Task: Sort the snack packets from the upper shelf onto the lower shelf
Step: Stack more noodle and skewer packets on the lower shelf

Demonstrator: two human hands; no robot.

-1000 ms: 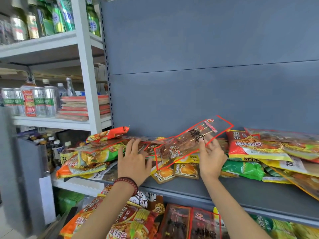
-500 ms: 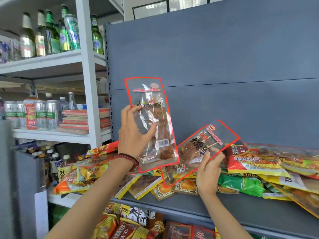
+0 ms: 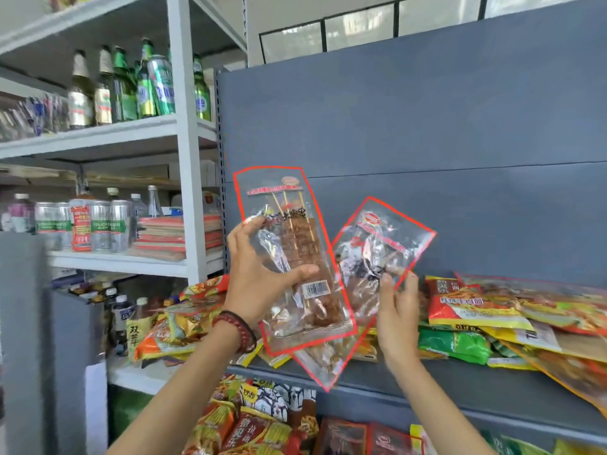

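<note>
Gripping a glossy clear skewer packet, the left hand; right hand pinches another crinkled packet.

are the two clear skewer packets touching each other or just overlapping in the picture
Cannot tell. In the head view the left hand's packet overlaps the lower edge of the right hand's packet, but a single view cannot show whether they meet or sit at different depths.

Two clear skewer packets, red-edged, brown contents, red banner print. Shelf backing flat slate grey. Pile on upper shelf: red-and-yellow packet, green packet, orange packet. Wrist beads dark red. Bottles green with silver labels.
</note>
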